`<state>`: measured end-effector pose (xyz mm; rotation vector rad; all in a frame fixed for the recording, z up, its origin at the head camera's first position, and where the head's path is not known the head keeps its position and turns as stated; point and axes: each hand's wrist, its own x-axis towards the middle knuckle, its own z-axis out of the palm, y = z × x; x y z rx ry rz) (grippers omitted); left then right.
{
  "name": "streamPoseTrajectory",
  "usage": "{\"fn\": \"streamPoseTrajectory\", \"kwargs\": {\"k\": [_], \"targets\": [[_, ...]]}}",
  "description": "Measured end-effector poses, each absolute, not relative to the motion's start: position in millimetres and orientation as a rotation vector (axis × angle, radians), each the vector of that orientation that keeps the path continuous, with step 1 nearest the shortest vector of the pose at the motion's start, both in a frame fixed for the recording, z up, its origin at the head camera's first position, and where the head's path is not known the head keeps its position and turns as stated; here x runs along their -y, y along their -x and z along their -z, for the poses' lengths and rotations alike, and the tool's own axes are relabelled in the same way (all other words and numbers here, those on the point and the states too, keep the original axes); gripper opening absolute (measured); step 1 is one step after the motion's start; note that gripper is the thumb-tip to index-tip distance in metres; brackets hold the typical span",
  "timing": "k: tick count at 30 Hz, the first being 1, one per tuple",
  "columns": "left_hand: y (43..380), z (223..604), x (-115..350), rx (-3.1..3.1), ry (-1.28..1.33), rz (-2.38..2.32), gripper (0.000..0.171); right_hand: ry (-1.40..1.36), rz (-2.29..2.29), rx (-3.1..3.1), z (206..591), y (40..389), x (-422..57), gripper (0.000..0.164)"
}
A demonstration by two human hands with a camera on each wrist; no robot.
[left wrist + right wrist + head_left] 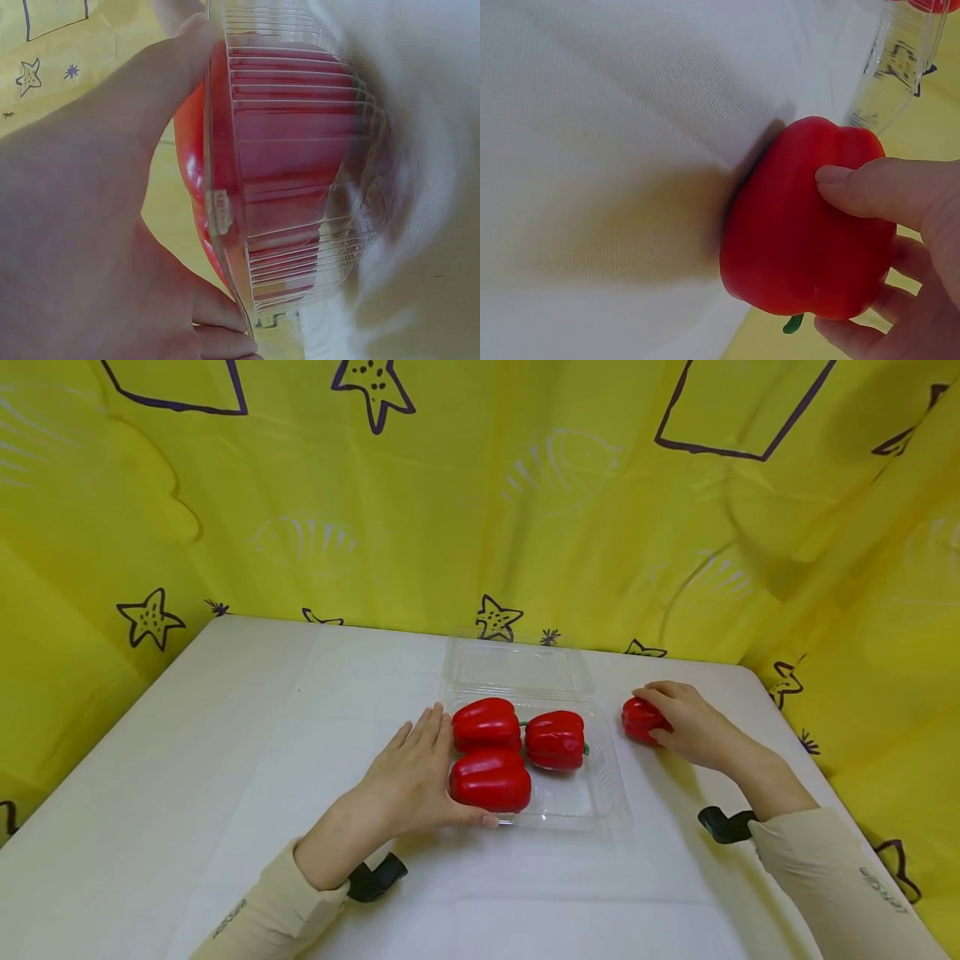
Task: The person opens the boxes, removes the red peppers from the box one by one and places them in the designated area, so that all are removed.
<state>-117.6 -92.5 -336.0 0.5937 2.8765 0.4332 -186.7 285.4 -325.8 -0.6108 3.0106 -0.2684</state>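
Observation:
A clear plastic clamshell box (566, 795) lies on the table with its lid folded back. Inside are three red bell peppers: one back left (486, 724), one front left (491, 781) and one on the right (556, 740). My left hand (405, 781) rests along the box's left rim, its fingers straight and its thumb spread to the front edge. Over to the right of the box, my right hand (693, 722) grips another red bell pepper (802, 225) between thumb and fingers. That pepper sits close over the tablecloth, and its green stem (793, 324) shows in the right wrist view.
The lid (517, 668) lies behind the box, near the table's back edge. A white cloth covers the table (247, 735). Yellow curtains (420, 527) with starfish drawings hang behind and at both sides. Dark straps (726, 825) show at the wrists.

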Motion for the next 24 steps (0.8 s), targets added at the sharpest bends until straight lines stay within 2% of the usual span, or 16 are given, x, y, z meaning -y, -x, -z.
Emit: {"fn": "streamPoseTrajectory", "kwargs": {"k": [13,24], "targets": [[118,337,92,-2.878,-0.593,-0.421,0.13,0.678,0.273,-3.029,332,184,-288,0.066],[118,338,92,-2.886,-0.601,-0.422,0.131,0.72,0.324,-3.071,317,179,-278,0.066]]}}
